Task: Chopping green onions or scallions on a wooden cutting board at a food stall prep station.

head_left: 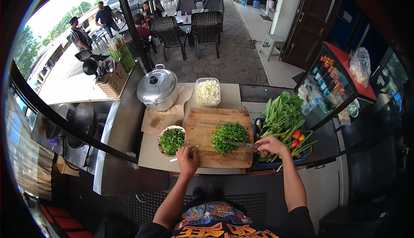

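My right hand (272, 146) grips the handle of a kitchen knife (237, 143). Its blade lies flat-looking across a heap of chopped greens (230, 135) on a wooden cutting board (200, 124). At the board's front left edge, my left hand (187, 161) is curled around a short green vegetable stalk (196, 148). A thin white end shows on the hand's other side; I cannot tell what it belongs to. Just beyond that hand, a patterned bowl (159, 145) holds more chopped greens (173, 141).
Behind the board stand a lidded aluminium pot (157, 91) and a plastic tub of shredded cabbage (208, 91). To the right, a blue basket (275, 163) holds leafy greens (283, 112) and tomatoes (295, 134), near a glass bottle case (330, 76). Woks (81, 124) sit left, past a metal post.
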`<action>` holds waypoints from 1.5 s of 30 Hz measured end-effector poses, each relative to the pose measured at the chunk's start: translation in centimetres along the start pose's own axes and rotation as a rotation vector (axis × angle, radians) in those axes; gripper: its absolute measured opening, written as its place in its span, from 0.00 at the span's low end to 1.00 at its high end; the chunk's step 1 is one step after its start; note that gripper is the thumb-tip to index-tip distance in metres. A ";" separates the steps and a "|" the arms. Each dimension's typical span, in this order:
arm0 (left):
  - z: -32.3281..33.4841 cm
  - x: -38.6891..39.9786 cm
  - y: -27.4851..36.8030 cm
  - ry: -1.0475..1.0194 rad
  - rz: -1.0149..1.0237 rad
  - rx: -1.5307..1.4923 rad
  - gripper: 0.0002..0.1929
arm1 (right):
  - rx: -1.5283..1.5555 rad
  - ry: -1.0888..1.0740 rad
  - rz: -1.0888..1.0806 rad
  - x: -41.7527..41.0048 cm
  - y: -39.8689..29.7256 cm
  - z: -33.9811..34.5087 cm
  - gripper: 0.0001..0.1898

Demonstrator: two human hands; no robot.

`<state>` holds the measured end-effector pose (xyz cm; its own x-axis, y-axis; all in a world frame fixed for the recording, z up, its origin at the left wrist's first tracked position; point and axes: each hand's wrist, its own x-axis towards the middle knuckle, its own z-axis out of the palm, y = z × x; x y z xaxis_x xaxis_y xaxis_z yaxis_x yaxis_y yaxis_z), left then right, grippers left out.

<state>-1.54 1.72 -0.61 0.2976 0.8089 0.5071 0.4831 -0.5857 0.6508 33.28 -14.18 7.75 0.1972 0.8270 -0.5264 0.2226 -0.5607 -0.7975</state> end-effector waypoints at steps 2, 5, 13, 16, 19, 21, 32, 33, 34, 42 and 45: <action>-0.1 0.0 0.1 -0.009 0.005 -0.005 0.06 | 0.006 0.012 0.025 -1.1 0.7 -0.5 0.20; 0.0 0.0 0.0 -0.021 0.012 -0.002 0.06 | 0.085 0.032 0.051 -2.8 0.7 -0.7 0.21; -0.3 0.0 -0.4 -0.032 0.026 -0.023 0.06 | 0.107 0.268 -0.106 -6.3 0.8 3.4 0.19; -0.3 0.0 -0.7 -0.070 0.030 -0.022 0.06 | 0.201 0.312 -0.079 -6.8 0.6 6.2 0.15; -0.4 0.0 -0.7 -0.098 0.058 -0.028 0.07 | 0.301 0.330 -0.177 -6.3 3.5 8.5 0.15; -0.7 -0.1 -0.7 -0.110 0.100 -0.039 0.07 | 0.260 0.464 -0.273 -6.4 3.5 10.4 0.16; -1.3 0.1 -0.6 -0.200 0.218 -0.043 0.07 | -0.282 0.671 -0.151 -9.0 2.4 12.6 0.17; -1.3 0.1 -0.7 -0.197 0.218 -0.040 0.06 | -0.283 0.671 -0.154 -8.7 2.4 12.6 0.17; -1.2 0.1 -0.7 -0.193 0.218 -0.036 0.06 | -0.307 0.661 -0.154 -8.5 2.4 12.7 0.17; -1.2 -0.1 -0.6 -0.175 0.199 -0.047 0.06 | -0.397 0.694 -0.207 -6.5 -0.1 11.2 0.17; -1.3 -0.1 -0.6 -0.172 0.189 -0.038 0.06 | -0.381 0.669 -0.209 -6.8 -0.5 10.4 0.17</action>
<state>-2.90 1.91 -0.30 0.5171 0.6797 0.5201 0.3755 -0.7263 0.5758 21.89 -19.14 8.68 0.6198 0.7848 0.0077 0.6054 -0.4719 -0.6409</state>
